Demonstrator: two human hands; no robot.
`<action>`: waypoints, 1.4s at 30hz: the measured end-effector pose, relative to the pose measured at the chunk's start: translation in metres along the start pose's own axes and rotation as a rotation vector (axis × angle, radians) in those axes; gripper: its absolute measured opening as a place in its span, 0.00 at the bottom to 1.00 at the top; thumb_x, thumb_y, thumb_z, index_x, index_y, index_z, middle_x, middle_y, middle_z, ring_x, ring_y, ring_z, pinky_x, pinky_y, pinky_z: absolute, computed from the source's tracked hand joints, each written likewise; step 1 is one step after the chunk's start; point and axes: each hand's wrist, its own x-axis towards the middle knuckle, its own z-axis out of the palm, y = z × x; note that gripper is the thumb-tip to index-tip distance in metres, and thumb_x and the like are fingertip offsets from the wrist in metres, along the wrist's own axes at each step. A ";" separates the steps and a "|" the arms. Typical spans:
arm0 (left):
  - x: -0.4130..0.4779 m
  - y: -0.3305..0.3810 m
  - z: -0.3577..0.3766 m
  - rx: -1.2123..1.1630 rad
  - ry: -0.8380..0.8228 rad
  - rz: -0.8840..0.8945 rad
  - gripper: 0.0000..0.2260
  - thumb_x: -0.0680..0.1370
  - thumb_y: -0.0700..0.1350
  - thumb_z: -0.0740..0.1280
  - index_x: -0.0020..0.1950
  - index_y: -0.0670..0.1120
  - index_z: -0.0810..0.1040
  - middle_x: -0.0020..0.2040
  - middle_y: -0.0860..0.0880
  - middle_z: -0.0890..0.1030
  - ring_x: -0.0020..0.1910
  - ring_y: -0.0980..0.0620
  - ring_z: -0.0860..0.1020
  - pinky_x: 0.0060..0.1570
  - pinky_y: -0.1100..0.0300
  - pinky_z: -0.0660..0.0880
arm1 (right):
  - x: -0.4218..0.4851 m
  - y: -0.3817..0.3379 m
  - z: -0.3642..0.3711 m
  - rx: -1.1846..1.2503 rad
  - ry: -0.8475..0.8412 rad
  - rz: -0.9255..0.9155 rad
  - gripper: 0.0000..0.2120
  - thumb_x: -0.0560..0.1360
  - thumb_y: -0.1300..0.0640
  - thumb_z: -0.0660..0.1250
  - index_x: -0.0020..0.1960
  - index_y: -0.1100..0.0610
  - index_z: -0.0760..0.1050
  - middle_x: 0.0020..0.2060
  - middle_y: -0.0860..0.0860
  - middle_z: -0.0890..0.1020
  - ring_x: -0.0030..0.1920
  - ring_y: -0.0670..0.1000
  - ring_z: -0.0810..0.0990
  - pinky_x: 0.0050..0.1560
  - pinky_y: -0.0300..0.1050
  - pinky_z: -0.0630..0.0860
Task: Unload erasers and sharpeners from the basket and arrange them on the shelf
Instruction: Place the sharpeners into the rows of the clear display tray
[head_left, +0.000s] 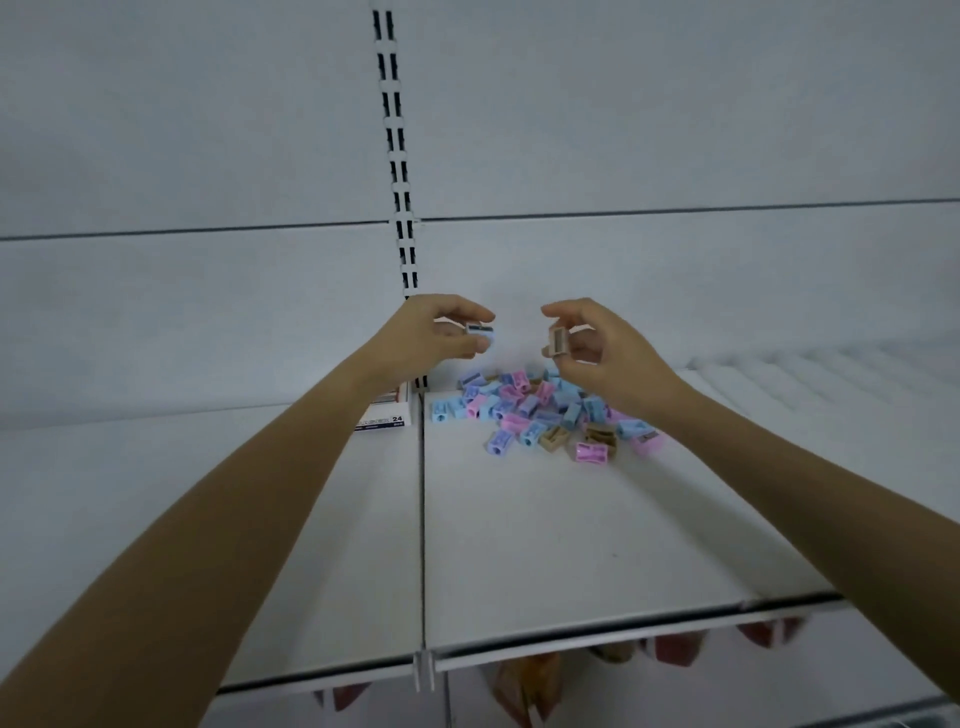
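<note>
White shelf (571, 545): sharpeners (540, 410) heaped near back edge.

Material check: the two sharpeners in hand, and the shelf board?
Blue sharpener and tan sharpener: likely moulded plastic, matte, uniform pastel colour; the blue one's grey strip may be a metal blade. Shelf: probably painted sheet metal, smooth white, thin folded front edge; unconfirmed.

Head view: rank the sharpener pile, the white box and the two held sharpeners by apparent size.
1. sharpener pile
2. white box, partly hidden
3. tan sharpener and blue sharpener: they look alike, so they share last place, unranked.
</note>
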 end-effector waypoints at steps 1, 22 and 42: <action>0.001 0.002 0.001 0.031 -0.018 0.009 0.10 0.73 0.38 0.70 0.53 0.48 0.78 0.50 0.52 0.80 0.43 0.59 0.80 0.45 0.74 0.74 | -0.002 -0.001 -0.002 -0.026 0.009 0.011 0.21 0.73 0.69 0.63 0.63 0.53 0.69 0.52 0.51 0.72 0.51 0.50 0.80 0.54 0.37 0.75; 0.060 0.063 0.133 0.360 -0.151 0.292 0.11 0.70 0.43 0.73 0.49 0.49 0.74 0.40 0.57 0.74 0.36 0.61 0.73 0.39 0.72 0.72 | -0.055 0.070 -0.152 -0.555 0.129 0.038 0.07 0.72 0.55 0.70 0.49 0.54 0.76 0.37 0.42 0.70 0.38 0.41 0.71 0.38 0.27 0.65; 0.131 0.069 0.291 0.584 0.112 0.019 0.11 0.74 0.38 0.67 0.56 0.41 0.76 0.54 0.44 0.78 0.52 0.48 0.75 0.50 0.63 0.69 | -0.006 0.168 -0.249 -0.309 -0.053 0.077 0.17 0.72 0.58 0.69 0.61 0.59 0.74 0.50 0.50 0.76 0.47 0.47 0.77 0.46 0.32 0.68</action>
